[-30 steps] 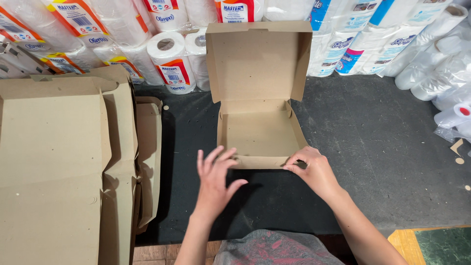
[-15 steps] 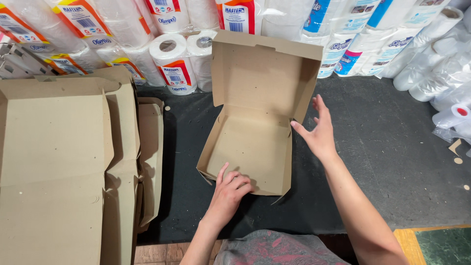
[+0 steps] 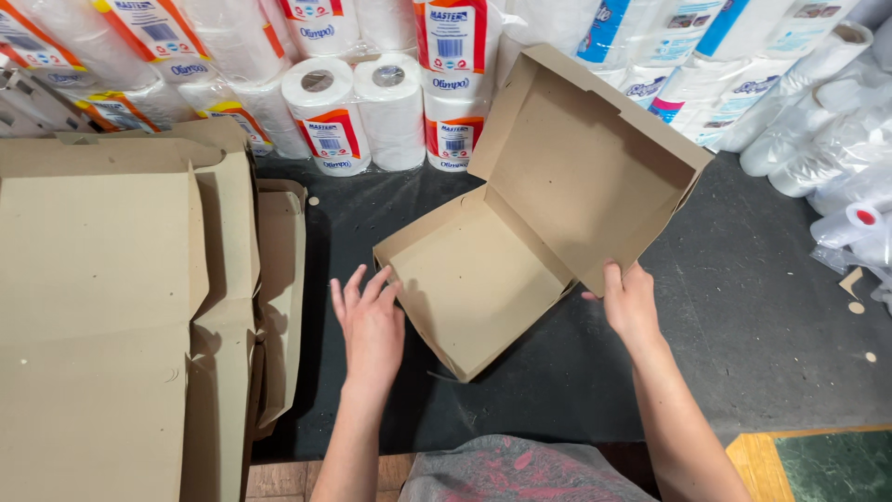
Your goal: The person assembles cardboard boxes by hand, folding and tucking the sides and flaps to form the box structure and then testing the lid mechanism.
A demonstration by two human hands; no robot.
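Dark grey matting (image 3: 771,316) covers the work surface, and wrapped packs of paper rolls (image 3: 372,102) line its far edge from left to right, some in white and orange wrappers, some in blue and white, some in clear film. On the left lies a tall stack of flat, unfolded cardboard sheets (image 3: 93,316), with a few narrower pieces leaning at its right side.

Near the middle of the matting sits an open cardboard box (image 3: 483,279), turned at an angle so one corner points toward the person. Its lid (image 3: 585,158) stands raised and tilts back toward the paper rolls.

The left hand (image 3: 370,321) is palm down just beside the left corner of the box's base, fingers spread and straight; its fingertips reach the box's near left wall, though whether they touch it cannot be told. The right hand (image 3: 632,302) is at the right corner where lid and base meet, thumb up against the lid's edge and the other fingers curled behind the cardboard, gripping it. A grey patterned garment (image 3: 520,474) shows at the bottom edge.
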